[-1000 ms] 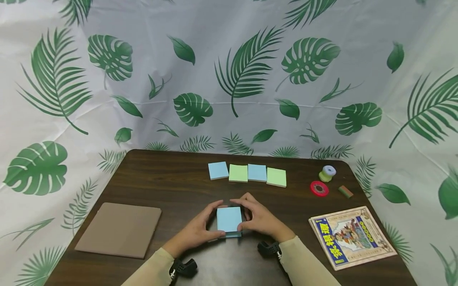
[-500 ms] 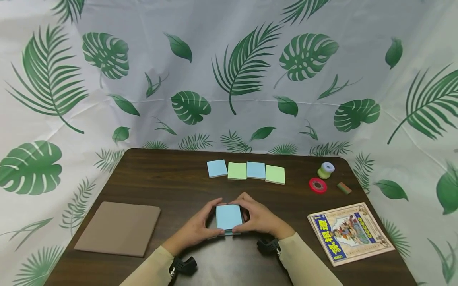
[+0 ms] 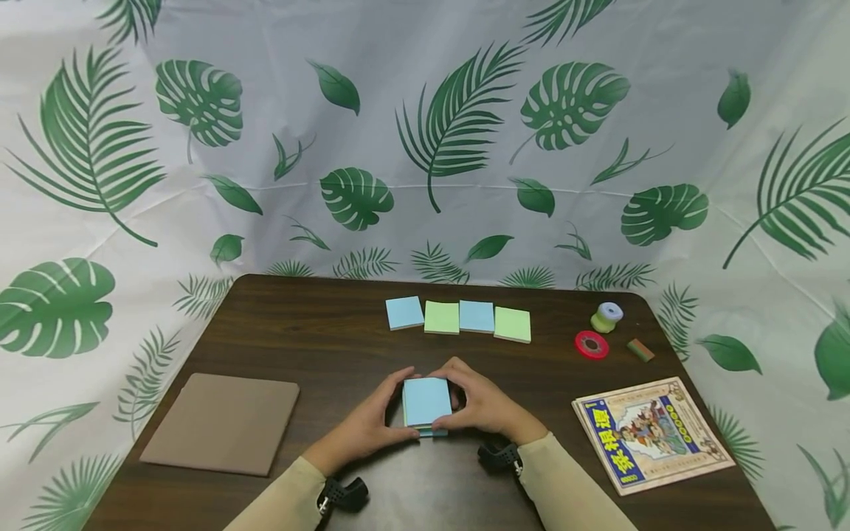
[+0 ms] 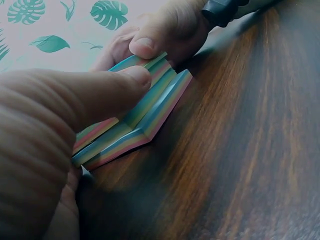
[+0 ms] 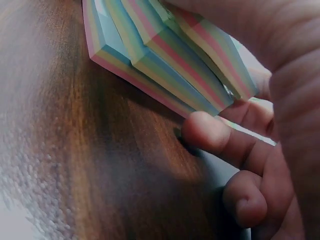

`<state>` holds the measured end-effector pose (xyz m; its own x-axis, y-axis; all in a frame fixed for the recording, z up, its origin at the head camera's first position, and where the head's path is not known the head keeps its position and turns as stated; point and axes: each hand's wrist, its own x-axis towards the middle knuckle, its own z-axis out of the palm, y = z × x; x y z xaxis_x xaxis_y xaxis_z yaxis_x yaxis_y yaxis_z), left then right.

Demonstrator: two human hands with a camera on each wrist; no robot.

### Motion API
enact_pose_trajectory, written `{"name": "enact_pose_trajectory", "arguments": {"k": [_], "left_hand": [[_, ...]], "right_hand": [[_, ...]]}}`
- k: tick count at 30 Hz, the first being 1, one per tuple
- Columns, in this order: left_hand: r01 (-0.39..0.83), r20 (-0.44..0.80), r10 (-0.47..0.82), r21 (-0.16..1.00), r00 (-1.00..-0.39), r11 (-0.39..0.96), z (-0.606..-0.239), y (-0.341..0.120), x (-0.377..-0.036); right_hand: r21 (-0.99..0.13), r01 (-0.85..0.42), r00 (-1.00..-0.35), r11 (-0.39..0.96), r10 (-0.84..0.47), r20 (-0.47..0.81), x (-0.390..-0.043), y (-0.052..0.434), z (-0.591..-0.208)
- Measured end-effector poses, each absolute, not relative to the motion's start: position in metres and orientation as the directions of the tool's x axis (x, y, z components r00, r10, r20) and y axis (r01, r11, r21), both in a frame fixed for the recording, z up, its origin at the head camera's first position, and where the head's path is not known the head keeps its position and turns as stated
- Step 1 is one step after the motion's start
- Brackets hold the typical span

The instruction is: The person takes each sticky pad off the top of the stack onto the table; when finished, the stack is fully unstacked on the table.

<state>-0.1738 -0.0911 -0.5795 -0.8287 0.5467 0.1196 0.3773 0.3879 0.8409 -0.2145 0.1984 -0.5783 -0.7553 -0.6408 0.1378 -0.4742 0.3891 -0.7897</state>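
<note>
From the head view I see my left hand [image 3: 367, 426] and right hand [image 3: 485, 405] curled around a stack of sticky-note pads [image 3: 425, 403], low in the centre of the frame on the dark table [image 3: 319, 354]. Above it lie four pads in a row [image 3: 458, 318]. A brown board [image 3: 220, 422] sits at lower left; a book [image 3: 654, 434], red tape ring [image 3: 591, 344], small spool [image 3: 606, 317] and eraser [image 3: 640, 349] sit at right.

In the left wrist view, my thumb presses the stack's top while the other hand's thumb pinches its far end; the striped layers are offset.

In the right wrist view, the stack fills the upper frame, with curled fingers [image 5: 220, 137] just beside it.
</note>
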Motion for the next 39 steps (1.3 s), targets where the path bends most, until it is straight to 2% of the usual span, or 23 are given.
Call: {"name": "enact_pose_trajectory", "arguments": {"k": [13,18,27,34,39], "left_hand": [[0.369,0.121,0.527,0.841,-0.841,0.395,-0.579,-0.090,-0.174],[0.399,0.142,0.558,0.838,-0.818,0.371,-0.579,-0.088,-0.174],[0.426,0.170,0.559,0.827,-0.812,0.367,-0.580,-0.090,-0.175],[0.430,0.184,0.559,0.834,-0.808,0.346,-0.581,-0.091,-0.175],[0.435,0.198,0.571,0.843,-0.797,0.315,-0.583,-0.090,-0.177]], "right_hand": [[-0.905,-0.298,-0.794,0.305,-0.605,0.058,-0.223,0.209,-0.579],[-0.963,-0.186,-0.808,0.196,-0.589,0.036,-0.225,0.211,-0.577],[-0.997,-0.082,-0.834,-0.001,-0.547,0.070,-0.234,0.214,-0.582],[-0.991,-0.124,-0.875,-0.056,-0.464,0.136,-0.240,0.214,-0.585],[-0.972,-0.234,-0.919,0.027,-0.334,0.212,-0.249,0.209,-0.584]]}}
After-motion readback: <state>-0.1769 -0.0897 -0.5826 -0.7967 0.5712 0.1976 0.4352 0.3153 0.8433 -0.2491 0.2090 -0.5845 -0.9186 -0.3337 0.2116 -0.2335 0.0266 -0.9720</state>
